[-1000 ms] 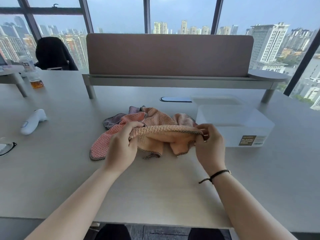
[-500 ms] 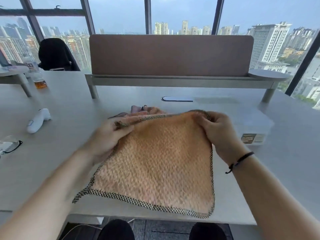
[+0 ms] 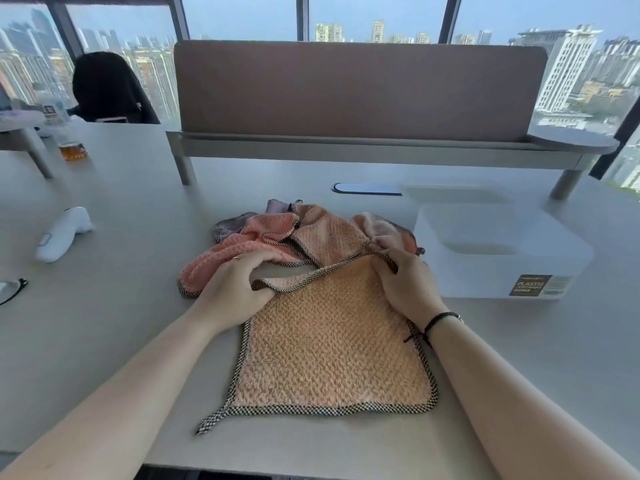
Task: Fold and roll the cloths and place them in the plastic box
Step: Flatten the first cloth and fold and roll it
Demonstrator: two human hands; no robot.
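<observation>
An orange cloth (image 3: 332, 344) lies spread on the table (image 3: 519, 358) near the person, its checked hem squared at the near edge and a hanging loop trailing off the near left corner. The left hand (image 3: 235, 289) pinches the far left corner of the cloth, fingers curled round the hem, and the right hand (image 3: 403, 282) pinches the far right corner the same way; the far edge sags between them, lifted just off the table. The step in hand looks like the laying-out before the first fold. The next move probably calls for carrying that far edge toward the near hem so the corners meet, then rolling the folded strip tight. Just beyond the hands, a heap of cloths (image 3: 294, 237) in pink, peach and grey waits, touching the far edge of the orange one, and the left hand rests partly on it; it may snag the fold if the edge is dragged and not lifted. The plastic box (image 3: 498, 251) stands open at the right, just beside the heap, with its lid (image 3: 453, 195) apparently lying behind it. Well to the left are a white handheld device (image 3: 62, 233), glasses (image 3: 12, 289) at the frame edge and a bottle (image 3: 65, 133); a divider (image 3: 356, 88) closes the far side.
</observation>
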